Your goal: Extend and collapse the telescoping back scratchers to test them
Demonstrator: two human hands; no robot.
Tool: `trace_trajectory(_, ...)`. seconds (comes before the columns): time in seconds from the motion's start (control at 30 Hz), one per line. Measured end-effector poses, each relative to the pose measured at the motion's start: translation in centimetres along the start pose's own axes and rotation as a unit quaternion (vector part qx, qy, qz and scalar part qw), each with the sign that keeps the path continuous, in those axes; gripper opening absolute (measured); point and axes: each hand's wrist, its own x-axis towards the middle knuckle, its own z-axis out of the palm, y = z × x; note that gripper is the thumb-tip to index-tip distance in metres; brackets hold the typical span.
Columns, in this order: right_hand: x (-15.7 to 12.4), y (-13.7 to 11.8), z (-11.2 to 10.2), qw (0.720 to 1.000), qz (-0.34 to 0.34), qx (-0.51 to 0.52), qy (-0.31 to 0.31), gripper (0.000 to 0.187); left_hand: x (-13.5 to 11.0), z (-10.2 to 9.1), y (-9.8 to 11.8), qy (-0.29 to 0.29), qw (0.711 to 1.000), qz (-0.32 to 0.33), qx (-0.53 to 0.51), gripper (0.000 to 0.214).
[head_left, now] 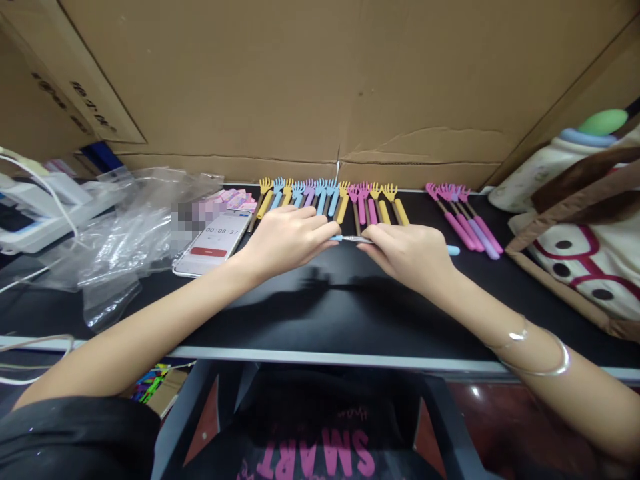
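Between my hands, a back scratcher (354, 239) with a metal rod and light blue ends is held level above the black table (300, 320). My left hand (295, 240) is closed around its left end, hiding the claw. My right hand (407, 250) grips it farther right, and the blue tip of the handle pokes out beyond the fingers. Behind my hands lies a row of several back scratchers (330, 197) in yellow, blue, purple and pink, claws toward the cardboard. A smaller group of pink and purple back scratchers (463, 220) lies to the right.
Left of my hands are a phone (215, 243) with a running timer, pink packets (233, 200) and crumpled clear plastic bags (135, 220). A white device (45, 207) with cables stands far left. A bottle (545, 167) and fabric bag (590, 247) are at right. Cardboard (310, 80) walls the back.
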Motion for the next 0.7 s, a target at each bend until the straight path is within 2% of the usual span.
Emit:
trace_trajectory(0.23,0.0,-0.8,0.9,1.0,-0.016,0.003,-0.012,0.045,-0.1,1.0,1.1,0.005,1.0,0.005,-0.014,0.024)
trace_trajectory(0.4,0.4,0.0,0.3,0.999,-0.039,-0.006,-0.004,0.051,0.3,0.4,1.0,0.011,1.0,0.008,0.004,0.027)
trace_trajectory(0.47,0.2,1.4,-0.2,0.999,-0.044,-0.026,-0.011,0.053,0.0,-0.2,-0.2,0.0,1.0,0.008,0.03,0.03)
trace_trajectory(0.53,-0.6,3.7,-0.6,0.998,-0.017,-0.064,-0.016,0.057,-1.1,-1.0,-2.2,-0.015,0.998,-0.002,0.064,0.034)
trace_trajectory(0.6,-2.2,6.8,-0.7,0.994,0.034,-0.104,-0.02,0.061,-3.1,-2.0,-5.1,-0.028,0.994,-0.028,0.104,0.035)
trace_trajectory(0.7,-5.1,11.7,-0.3,0.984,0.1,-0.132,-0.065,0.06,-6.6,-3.3,-9.2,-0.064,0.982,-0.077,0.159,0.032)
